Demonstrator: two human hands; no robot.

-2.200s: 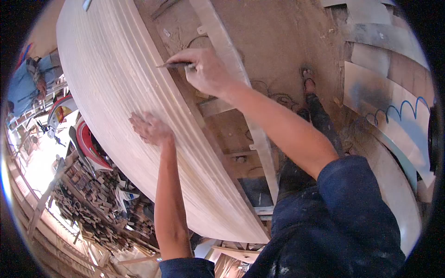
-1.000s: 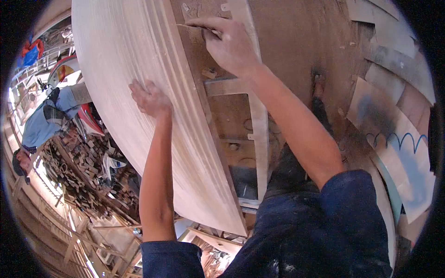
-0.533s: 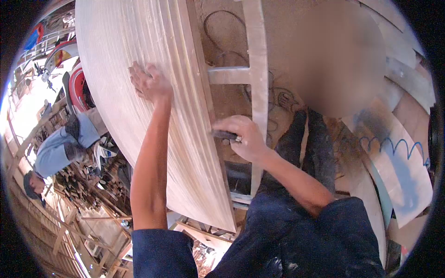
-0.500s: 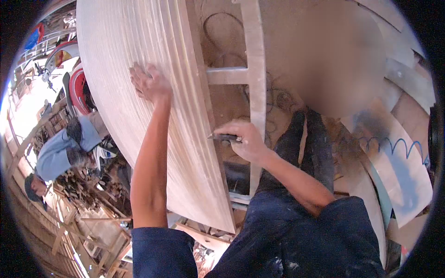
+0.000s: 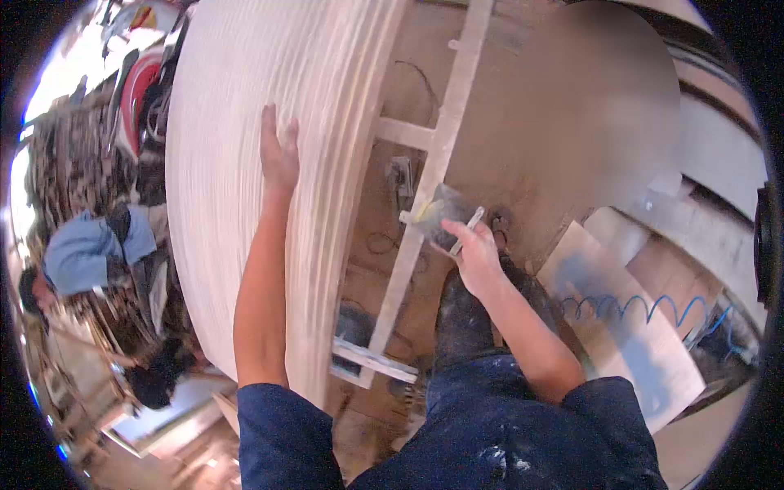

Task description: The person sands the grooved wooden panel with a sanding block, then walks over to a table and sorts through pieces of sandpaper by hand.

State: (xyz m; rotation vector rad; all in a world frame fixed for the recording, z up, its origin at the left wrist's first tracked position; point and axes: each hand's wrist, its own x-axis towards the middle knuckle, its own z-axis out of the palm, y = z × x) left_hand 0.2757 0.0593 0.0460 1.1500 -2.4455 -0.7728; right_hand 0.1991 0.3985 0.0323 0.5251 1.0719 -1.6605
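Observation:
My left hand (image 5: 280, 155) is on or just over a long pale wooden panel (image 5: 229, 188), fingers stretched out and thumb apart. Fine lines and ridges run along the panel's length. To the right, beyond the panel's edge, my right hand (image 5: 478, 255) grips what looks like a filler scraper (image 5: 442, 214). It has a wide grey blade with a yellowish smear and a pale strip along its back edge. The scraper appears over a light frame bar (image 5: 419, 208); blur hides whether they touch.
A coiled blue hose (image 5: 653, 309) crosses a blue-stained board (image 5: 629, 327) at right. On the left, a person in a blue shirt (image 5: 82, 249) bends among wood pieces. A red and white motorcycle (image 5: 135, 106) stands behind. Part of the upper right is blurred out.
My right hand has swung away from the panel's edge, turning the scraper so its flat face shows. My left hand stays over the panel, fingers now straighter. The camera view has shifted.

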